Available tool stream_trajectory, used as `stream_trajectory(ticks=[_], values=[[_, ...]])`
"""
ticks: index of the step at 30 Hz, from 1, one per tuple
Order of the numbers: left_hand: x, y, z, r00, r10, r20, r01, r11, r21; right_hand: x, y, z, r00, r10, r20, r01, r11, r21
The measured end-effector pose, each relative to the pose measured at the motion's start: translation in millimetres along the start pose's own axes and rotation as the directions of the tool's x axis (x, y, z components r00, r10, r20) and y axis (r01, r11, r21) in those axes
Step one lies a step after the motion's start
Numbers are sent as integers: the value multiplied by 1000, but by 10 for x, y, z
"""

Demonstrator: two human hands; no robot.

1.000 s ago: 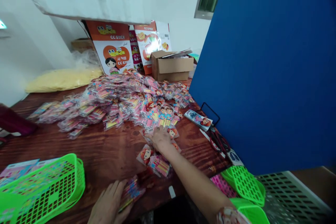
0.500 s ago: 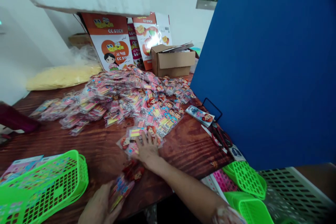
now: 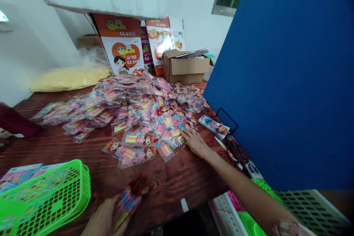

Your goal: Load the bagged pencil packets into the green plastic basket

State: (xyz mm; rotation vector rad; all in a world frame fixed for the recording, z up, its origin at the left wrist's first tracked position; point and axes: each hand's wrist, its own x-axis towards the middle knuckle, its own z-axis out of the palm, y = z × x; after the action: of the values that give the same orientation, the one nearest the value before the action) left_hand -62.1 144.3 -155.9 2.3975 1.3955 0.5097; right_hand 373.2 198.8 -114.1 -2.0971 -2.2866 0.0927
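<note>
My left hand [image 3: 103,217], slightly blurred at the table's front edge, is closed around a small bunch of cartoon-printed candy packets [image 3: 127,202]. The red-haired heads on the packets point away from me. Farther right, my right hand [image 3: 195,143] lies with fingers stretched out, its fingertips on the near right edge of a big heap of clear candy packets [image 3: 132,97]. Between both hands and the heap, several loose packets [image 3: 135,155] lie flat on the dark wooden table [image 3: 166,188].
A green basket [image 3: 83,188] with packets in it stands at the left front. Behind the heap are a cardboard box [image 3: 189,70], printed cartons [image 3: 127,49] and a yellow bag [image 3: 69,78]. Scissors [image 3: 236,151] and a flat printed pack [image 3: 214,126] lie beside a blue panel [image 3: 287,81].
My right hand has moved right and away from the loose packets to the heap's edge, leaving those packets uncovered. The left hand still holds its bunch. The view has shifted slightly.
</note>
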Motion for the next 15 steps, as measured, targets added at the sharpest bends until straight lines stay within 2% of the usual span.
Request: stream_trajectory(ticks=[5, 10, 13, 15], values=[[-21, -55, 21, 1000, -14, 5, 14, 1000, 6, -130, -32, -25, 999, 23, -24, -25, 998, -57], [-36, -78, 37, 1000, -3, -2, 3, 1000, 12, -219, 2, -122, 995, -99, 6, 98, 987, 124], [-21, -61, 22, 1000, 3, -18, -3, 1000, 1, -77, 74, -202, 998, -63, -24, 67, 969, 237], [-8, -56, 11, 1000, 4, -20, -4, 1000, -1, 110, 108, -250, 1000, -2, 2, 1, 981, 192]])
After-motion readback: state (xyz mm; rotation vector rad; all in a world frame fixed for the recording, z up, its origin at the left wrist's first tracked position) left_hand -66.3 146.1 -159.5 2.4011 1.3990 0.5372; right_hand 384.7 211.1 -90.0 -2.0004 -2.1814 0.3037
